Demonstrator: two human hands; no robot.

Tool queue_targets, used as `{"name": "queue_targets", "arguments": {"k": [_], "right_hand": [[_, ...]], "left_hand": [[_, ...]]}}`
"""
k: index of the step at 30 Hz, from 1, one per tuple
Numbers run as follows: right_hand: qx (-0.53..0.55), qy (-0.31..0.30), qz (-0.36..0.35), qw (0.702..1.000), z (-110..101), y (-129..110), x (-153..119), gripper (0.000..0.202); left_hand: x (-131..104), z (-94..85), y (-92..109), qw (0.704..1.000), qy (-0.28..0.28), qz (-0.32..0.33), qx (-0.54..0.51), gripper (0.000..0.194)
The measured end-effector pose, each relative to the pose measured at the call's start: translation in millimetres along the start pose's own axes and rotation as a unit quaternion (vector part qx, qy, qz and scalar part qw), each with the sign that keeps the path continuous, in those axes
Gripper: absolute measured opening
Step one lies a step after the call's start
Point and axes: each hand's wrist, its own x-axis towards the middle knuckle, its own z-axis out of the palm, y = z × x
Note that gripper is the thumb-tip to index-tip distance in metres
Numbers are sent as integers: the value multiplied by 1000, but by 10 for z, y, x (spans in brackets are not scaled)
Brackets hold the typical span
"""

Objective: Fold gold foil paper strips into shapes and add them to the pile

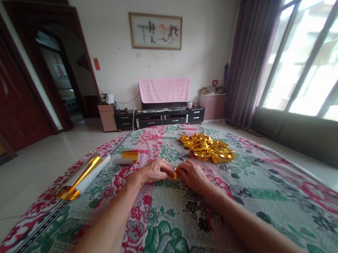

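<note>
Between my two hands is a small piece of gold foil paper (pixel 174 173), low over the flowered cloth. My left hand (pixel 156 171) pinches its left side with curled fingers. My right hand (pixel 192 174) grips its right side, fingers bent. Beyond my right hand lies a pile of folded gold foil pieces (pixel 209 148). To the left of my left hand rests a small curled gold and white sheet (pixel 127 158). Farther left lies a larger loose roll of gold and white sheets (pixel 85 176).
A round table with a red, green and grey flowered cloth (pixel 165 245) spreads under my arms. Beyond it stand a low black cabinet (pixel 165 118) and a screen covered by a pink cloth (pixel 165 90). Tall windows and a purple curtain (pixel 247 50) are at the right.
</note>
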Motion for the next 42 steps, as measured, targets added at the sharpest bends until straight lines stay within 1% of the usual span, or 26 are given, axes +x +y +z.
{"name": "queue_targets", "arguments": {"k": [4,8,12,16,20,24,30,36,39,42], "right_hand": [[-30,-7,4,1000,-3,-2,8,20],[-46,-28,-18,998,-20,-20,2,26],[-70,-50,-37,996,-68,-64,-10,26],[-98,-70,-32,992,-90,-87,-15,25],[-114,-73,-29,990,-81,-73,-20,26],[-119,-76,-29,990,-72,-53,-16,26],[-94,-58,-16,994,-38,-28,-10,30],[-78,-44,-7,996,-35,-30,-14,28],[-68,-49,-5,997,-34,-17,0,30],[-64,-50,-4,997,-22,8,19,30]], "left_hand": [[1,-1,31,1000,8,-13,-8,22],[5,13,30,1000,15,-17,-13,22],[13,16,-4,1000,10,-16,-8,24],[19,9,-14,1000,0,-13,1,24],[15,-5,-10,1000,-8,-12,10,25],[13,-7,-43,1000,-15,4,14,24],[16,35,-77,999,20,28,26,17],[14,37,-32,998,36,39,31,20],[9,26,-17,998,42,27,23,20],[7,31,-11,998,61,-9,23,20]]}}
